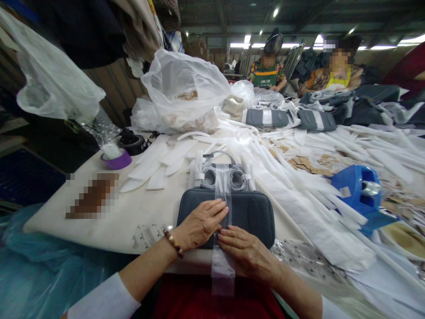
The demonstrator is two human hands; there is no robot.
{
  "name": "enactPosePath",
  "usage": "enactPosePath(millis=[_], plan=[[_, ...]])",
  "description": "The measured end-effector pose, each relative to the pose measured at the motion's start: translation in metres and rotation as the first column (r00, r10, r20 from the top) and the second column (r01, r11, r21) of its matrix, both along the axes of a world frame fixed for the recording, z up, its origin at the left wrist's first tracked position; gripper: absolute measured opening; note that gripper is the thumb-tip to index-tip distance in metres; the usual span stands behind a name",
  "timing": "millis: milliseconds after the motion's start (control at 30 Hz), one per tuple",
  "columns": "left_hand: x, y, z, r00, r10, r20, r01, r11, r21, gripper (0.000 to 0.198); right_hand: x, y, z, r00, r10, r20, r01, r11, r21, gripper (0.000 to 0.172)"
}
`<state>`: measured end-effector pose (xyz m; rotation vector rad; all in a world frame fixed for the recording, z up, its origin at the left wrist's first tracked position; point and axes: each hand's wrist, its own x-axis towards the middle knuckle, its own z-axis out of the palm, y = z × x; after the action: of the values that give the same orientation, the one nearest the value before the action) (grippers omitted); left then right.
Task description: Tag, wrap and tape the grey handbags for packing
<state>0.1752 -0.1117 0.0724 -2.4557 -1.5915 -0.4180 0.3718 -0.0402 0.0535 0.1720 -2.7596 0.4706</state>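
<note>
A dark slate-grey padded case (256, 212) lies at the table's near edge in the head view, its wrapped handles or straps (237, 178) standing up behind it. Down its middle runs a translucent plastic strip (223, 277), whose loose end hangs over the front edge. My left hand (202, 223), with a beaded bracelet, lies with fingers stretched flat on the case and the strip. Just below and to the right, my right hand (247, 250) rests on the strip, its fingers extended and together. The fingertips of both hands nearly meet; part of the strip is hidden beneath them.
A purple tape roll (117, 160) and a black roll (133, 142) stand at left. White foam strips (308, 204) cover the right side, near a blue tape dispenser (355, 188). Behind sit a large clear bag (189, 88) and more grey cases (267, 118). Two people work across the table.
</note>
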Motion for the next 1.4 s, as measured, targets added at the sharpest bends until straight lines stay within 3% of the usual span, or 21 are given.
enactPosePath(millis=[100, 200, 300, 400, 500, 700, 867, 1133, 1267, 1400], plan=[[0.0, -0.003, 0.003, 1.0, 0.014, -0.026, -0.016, 0.998, -0.066, 0.06, 0.021, -0.017, 0.0, 1.0, -0.023, -0.021, 0.023, 0.999, -0.028, 0.032], [0.0, -0.005, 0.004, 0.999, 0.021, -0.037, -0.025, 0.992, -0.126, 0.071, 0.049, -0.04, -0.014, 0.97, -0.194, -0.144, 0.195, 0.981, -0.009, 0.038], [0.003, -0.005, 0.008, 0.998, 0.032, -0.047, -0.04, 0.984, -0.174, 0.078, 0.064, -0.059, -0.038, 0.871, -0.373, -0.319, 0.416, 0.906, 0.075, 0.039], [0.008, -0.006, 0.013, 0.995, 0.063, -0.084, -0.078, 0.978, -0.191, 0.081, 0.057, -0.067, -0.051, 0.802, -0.436, -0.409, 0.528, 0.837, 0.144, 0.039], [0.015, -0.005, 0.019, 0.988, 0.082, -0.13, -0.106, 0.975, -0.196, 0.082, 0.04, -0.067, -0.047, 0.815, -0.388, -0.431, 0.488, 0.86, 0.149, 0.038], [0.024, -0.003, 0.025, 0.979, 0.123, -0.161, -0.161, 0.956, -0.246, 0.082, 0.029, -0.07, -0.026, 0.928, -0.188, -0.322, 0.231, 0.968, 0.099, 0.033], [0.027, 0.0, 0.026, 0.969, 0.158, -0.189, -0.211, 0.927, -0.309, 0.082, 0.027, -0.077, -0.017, 0.928, -0.179, -0.327, 0.184, 0.983, -0.014, 0.028], [0.029, 0.002, 0.03, 0.965, 0.165, -0.206, -0.229, 0.911, -0.343, 0.084, 0.024, -0.078, 0.005, 0.95, -0.146, -0.275, 0.142, 0.989, -0.034, 0.032], [0.023, 0.0, 0.028, 0.974, 0.156, -0.162, -0.204, 0.915, -0.347, 0.082, 0.014, -0.056, 0.029, 0.954, -0.101, -0.282, 0.101, 0.995, -0.012, 0.036], [0.013, -0.005, 0.018, 0.989, 0.116, -0.088, -0.138, 0.942, -0.307, 0.072, -0.009, -0.013, 0.042, 0.938, -0.157, -0.309, 0.144, 0.987, -0.065, 0.037]])
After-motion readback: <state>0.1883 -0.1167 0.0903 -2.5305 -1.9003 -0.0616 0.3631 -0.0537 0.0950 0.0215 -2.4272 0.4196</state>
